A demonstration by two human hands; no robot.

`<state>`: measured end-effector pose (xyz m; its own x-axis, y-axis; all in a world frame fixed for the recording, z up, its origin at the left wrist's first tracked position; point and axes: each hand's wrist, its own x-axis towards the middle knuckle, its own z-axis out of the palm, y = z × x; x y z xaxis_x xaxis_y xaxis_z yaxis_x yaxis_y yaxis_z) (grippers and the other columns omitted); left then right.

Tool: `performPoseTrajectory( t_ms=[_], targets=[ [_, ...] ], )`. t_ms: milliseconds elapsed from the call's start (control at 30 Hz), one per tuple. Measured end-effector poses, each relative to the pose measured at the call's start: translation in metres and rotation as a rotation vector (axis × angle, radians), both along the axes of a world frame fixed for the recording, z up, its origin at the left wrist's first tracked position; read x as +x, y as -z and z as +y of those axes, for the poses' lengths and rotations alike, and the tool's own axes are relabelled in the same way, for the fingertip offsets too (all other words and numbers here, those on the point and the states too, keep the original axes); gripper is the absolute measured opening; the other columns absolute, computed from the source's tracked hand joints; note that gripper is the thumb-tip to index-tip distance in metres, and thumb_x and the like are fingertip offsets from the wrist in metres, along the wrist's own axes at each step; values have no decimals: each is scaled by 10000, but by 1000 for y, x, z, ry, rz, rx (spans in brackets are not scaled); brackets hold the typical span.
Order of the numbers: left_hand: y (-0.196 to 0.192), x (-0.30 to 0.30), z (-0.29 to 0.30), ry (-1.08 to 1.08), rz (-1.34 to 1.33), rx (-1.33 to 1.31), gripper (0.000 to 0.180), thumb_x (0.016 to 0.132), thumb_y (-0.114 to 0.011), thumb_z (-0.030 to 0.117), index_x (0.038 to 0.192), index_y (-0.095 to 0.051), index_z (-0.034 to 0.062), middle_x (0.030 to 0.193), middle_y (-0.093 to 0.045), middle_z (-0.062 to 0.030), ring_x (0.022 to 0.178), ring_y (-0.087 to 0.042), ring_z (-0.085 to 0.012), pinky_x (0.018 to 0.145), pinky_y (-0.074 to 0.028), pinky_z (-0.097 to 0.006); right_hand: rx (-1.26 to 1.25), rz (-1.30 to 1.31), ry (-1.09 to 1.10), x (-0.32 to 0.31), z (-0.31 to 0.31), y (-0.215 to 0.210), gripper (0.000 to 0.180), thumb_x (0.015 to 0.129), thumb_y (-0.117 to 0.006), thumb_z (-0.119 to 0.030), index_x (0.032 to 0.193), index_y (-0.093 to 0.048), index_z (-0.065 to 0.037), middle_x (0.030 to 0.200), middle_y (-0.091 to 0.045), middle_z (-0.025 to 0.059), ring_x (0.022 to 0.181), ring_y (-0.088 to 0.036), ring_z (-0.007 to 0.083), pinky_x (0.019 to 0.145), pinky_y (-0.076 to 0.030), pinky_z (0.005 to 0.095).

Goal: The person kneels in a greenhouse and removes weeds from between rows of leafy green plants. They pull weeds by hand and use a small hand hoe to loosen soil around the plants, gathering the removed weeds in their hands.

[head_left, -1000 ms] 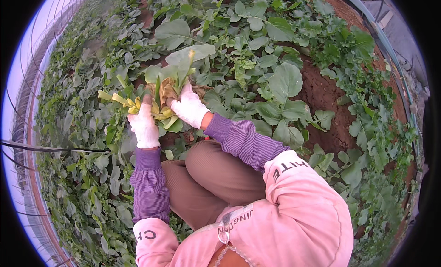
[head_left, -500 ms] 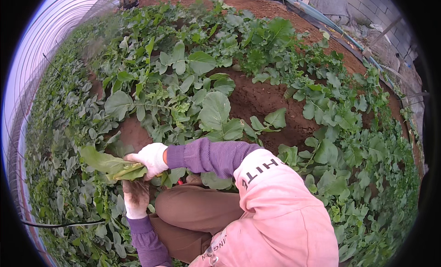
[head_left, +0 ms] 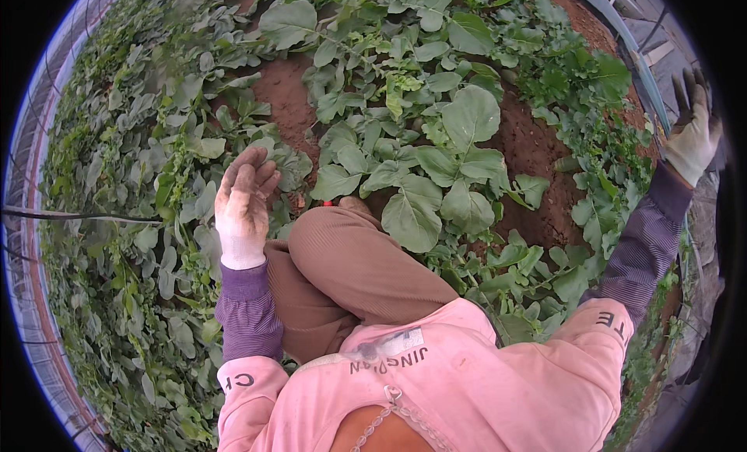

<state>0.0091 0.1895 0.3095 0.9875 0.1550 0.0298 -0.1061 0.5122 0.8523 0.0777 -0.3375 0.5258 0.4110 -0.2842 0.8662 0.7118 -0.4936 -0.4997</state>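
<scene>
My left hand (head_left: 246, 207), in a white glove with soil-darkened fingers, is raised beside my knee above low green plants. Its fingers are loosely bent and apart, with nothing visible in them. Far out to the right, my right hand (head_left: 692, 133), gloved the same way, is stretched away from my body near the edge of the bed. Its fingers are spread, and I see nothing in its grasp. Between the hands grow broad-leaved green plants (head_left: 471, 117). A small red thing (head_left: 327, 204) shows by my knee, too little of it visible to name.
Bare reddish soil (head_left: 289, 98) shows between the plants, with a larger hollow (head_left: 537, 172) to the right. A thin black hose (head_left: 85, 215) runs in from the left. A pale blue pipe (head_left: 650, 82) follows the bed's right edge, and a ribbed tunnel wall (head_left: 35, 312) bounds the left.
The leafy bunch has left my hands and is not in view now. My right hand has swung from the left out to the far right. The view has tilted toward my body.
</scene>
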Motion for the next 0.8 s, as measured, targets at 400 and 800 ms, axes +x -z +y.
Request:
performPoseTrajectory(
  t_ms=[400, 800],
  targets=[
    [18, -44, 26, -280, -340, -124, 505, 897, -455, 303, 1305, -388, 13, 1189, -537, -126, 1023, -539, -245, 916, -432, -416, 411, 1190, -889, 30, 301, 252, 459, 873, -528, -147, 1261, -363, 34, 1079, -567, 143, 864, -591, 154, 725, -526, 270],
    [-5, -67, 23, -301, -222, -460, 344, 935, -433, 223, 1242, -471, 72, 1072, -550, -37, 866, -488, -179, 780, -399, -349, 302, 1621, -929, 16, 361, 390, 436, 867, -507, -133, 1260, -396, 19, 1105, -540, 122, 923, -538, 156, 770, -468, 256]
  ],
)
